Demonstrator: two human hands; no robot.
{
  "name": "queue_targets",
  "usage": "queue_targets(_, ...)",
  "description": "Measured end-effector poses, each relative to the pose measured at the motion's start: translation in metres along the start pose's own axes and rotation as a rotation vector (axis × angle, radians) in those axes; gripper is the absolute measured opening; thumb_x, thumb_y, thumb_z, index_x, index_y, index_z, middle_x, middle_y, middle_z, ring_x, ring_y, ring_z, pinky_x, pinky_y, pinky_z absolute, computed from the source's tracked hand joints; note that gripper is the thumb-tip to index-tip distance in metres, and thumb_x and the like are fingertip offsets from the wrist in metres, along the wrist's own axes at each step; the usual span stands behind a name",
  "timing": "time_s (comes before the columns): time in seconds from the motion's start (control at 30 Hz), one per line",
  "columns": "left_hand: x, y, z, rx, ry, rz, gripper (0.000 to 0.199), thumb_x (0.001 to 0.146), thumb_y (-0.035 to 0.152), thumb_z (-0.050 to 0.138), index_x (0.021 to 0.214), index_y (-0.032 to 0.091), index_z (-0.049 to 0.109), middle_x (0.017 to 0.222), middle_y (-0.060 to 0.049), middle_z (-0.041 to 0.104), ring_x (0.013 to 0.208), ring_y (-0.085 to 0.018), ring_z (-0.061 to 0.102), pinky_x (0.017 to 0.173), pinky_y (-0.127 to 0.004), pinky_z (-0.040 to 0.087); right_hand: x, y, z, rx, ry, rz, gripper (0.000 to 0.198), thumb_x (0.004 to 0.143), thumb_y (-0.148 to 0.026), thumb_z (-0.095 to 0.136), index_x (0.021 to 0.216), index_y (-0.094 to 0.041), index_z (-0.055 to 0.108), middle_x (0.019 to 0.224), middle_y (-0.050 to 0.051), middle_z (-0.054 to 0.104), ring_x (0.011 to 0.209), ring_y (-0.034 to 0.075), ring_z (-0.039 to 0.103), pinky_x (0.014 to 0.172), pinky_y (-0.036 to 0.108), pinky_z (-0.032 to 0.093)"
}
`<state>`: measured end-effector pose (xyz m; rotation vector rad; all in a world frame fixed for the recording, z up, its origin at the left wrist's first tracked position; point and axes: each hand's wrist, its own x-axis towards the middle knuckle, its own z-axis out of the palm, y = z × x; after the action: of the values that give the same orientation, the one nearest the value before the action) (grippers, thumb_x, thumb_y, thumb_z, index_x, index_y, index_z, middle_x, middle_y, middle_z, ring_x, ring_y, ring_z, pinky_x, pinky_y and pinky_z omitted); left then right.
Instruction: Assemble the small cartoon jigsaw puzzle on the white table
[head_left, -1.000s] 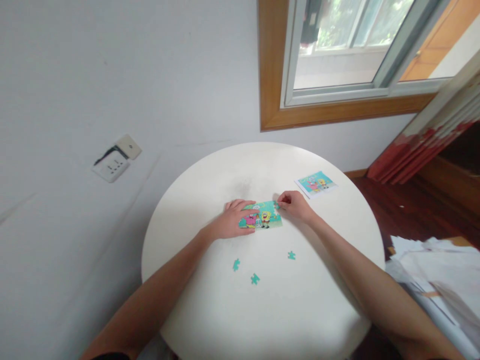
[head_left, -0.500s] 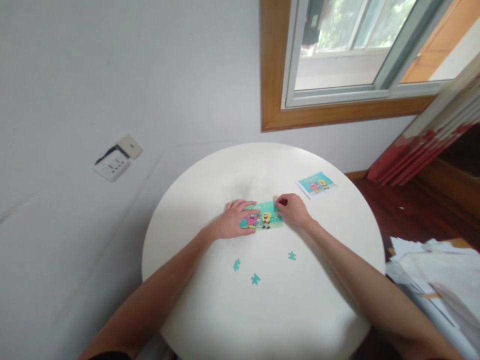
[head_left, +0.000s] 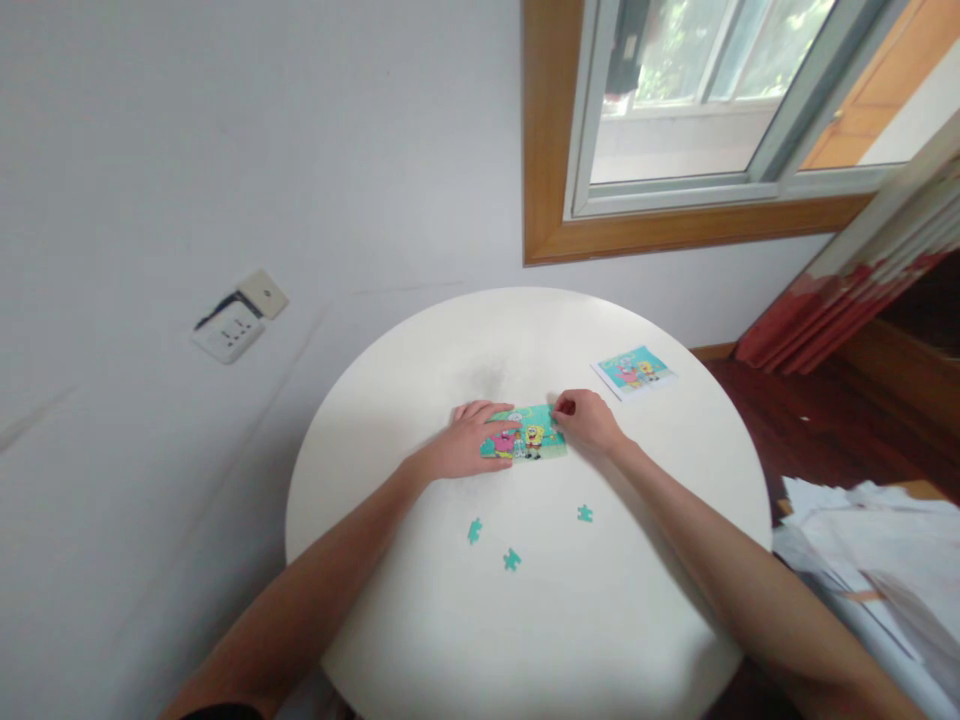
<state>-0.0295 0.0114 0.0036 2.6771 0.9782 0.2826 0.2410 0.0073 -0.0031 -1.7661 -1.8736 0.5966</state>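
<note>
A partly assembled jigsaw puzzle [head_left: 534, 438] with cartoon figures on a turquoise ground lies flat on the white round table [head_left: 420, 350]. Over its left part rests my left hand [head_left: 471, 440], fingers spread and holding the puzzle down. At the upper right edge, my right hand [head_left: 583, 415] pinches with thumb and forefinger at a puzzle piece, mostly hidden by the fingers. Three loose turquoise puzzle pieces lie nearer to me: one on the left [head_left: 475, 530], a middle one [head_left: 511, 559] and one on the right [head_left: 585, 513].
A picture card [head_left: 635, 372] with the same cartoon scene lies at the table's back right. The wall with a socket [head_left: 229, 331] runs along the left and back. Papers [head_left: 870, 550] are piled beside the table on the right, below a curtain [head_left: 840, 285].
Both hands stay at the puzzle almost unmoved. The whole view has shifted very slightly; the loose pieces and the card lie as before.
</note>
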Motion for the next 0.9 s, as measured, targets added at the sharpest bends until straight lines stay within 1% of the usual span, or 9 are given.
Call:
queue_targets(0.33,0.001,-0.001,-0.001,0.002,0.001,-0.020,0.059,0.081,0.057,0.071,0.136,0.037,0.057,0.151,-0.004,0.045,0.135,-0.033,0.037,0.111,-0.052,0.028,-0.006,-0.003,-0.008,0.006,-0.019,-0.046,0.008,0.082,-0.019,0.064,0.080,-0.018,0.071,0.077,0.004,0.072,0.069,0.015,0.061,0.065,0.024,0.041)
queue_targets(0.43,0.001,-0.002,0.000,0.014,0.007,-0.013,0.060,0.082,0.057,0.070,0.137,0.037,0.056,0.151,-0.005,0.044,0.135,-0.033,0.037,0.111,-0.052,0.028,-0.009,-0.006,-0.011,-0.054,-0.051,-0.069,0.013,0.083,-0.018,0.061,0.084,-0.019,0.074,0.082,0.005,0.073,0.074,0.016,0.063,0.068,0.024,0.041)
queue_targets(0.53,0.001,-0.003,0.000,0.014,0.008,-0.007,0.060,0.083,0.057,0.070,0.137,0.037,0.056,0.152,-0.004,0.044,0.136,-0.032,0.037,0.111,-0.052,0.028,-0.010,-0.007,-0.014,-0.131,-0.096,-0.106,0.023,0.082,-0.013,0.056,0.091,-0.021,0.077,0.092,0.006,0.074,0.082,0.019,0.065,0.072,0.026,0.042)
queue_targets(0.63,0.001,-0.002,0.000,0.013,0.006,-0.011,0.059,0.082,0.057,0.070,0.136,0.037,0.056,0.151,-0.004,0.044,0.135,-0.032,0.037,0.110,-0.052,0.029,-0.010,-0.007,-0.016,-0.171,-0.079,-0.131,0.031,0.083,-0.011,0.052,0.098,-0.021,0.077,0.100,0.007,0.074,0.090,0.021,0.066,0.076,0.026,0.043)
queue_targets(0.73,0.001,-0.001,0.000,0.016,0.005,-0.016,0.059,0.082,0.056,0.071,0.136,0.038,0.056,0.152,-0.004,0.044,0.135,-0.033,0.037,0.110,-0.052,0.029,-0.011,-0.009,-0.016,-0.177,-0.053,-0.143,0.034,0.085,-0.011,0.049,0.102,-0.020,0.077,0.103,0.008,0.074,0.093,0.021,0.065,0.079,0.027,0.043)
queue_targets(0.83,0.001,0.000,-0.001,0.017,0.002,-0.017,0.059,0.082,0.056,0.071,0.136,0.037,0.057,0.152,-0.004,0.044,0.136,-0.033,0.037,0.111,-0.052,0.028,-0.013,-0.011,-0.015,-0.199,-0.102,-0.139,0.035,0.085,-0.010,0.048,0.102,-0.021,0.078,0.103,0.008,0.074,0.095,0.022,0.065,0.080,0.027,0.043)
queue_targets(0.9,0.001,0.000,-0.001,0.018,0.001,-0.019,0.059,0.082,0.056,0.071,0.136,0.037,0.057,0.151,-0.004,0.044,0.135,-0.032,0.037,0.111,-0.052,0.028,-0.014,-0.012,-0.015,-0.207,-0.107,-0.129,0.035,0.086,-0.010,0.048,0.103,-0.020,0.077,0.104,0.008,0.074,0.097,0.022,0.065,0.081,0.026,0.043)
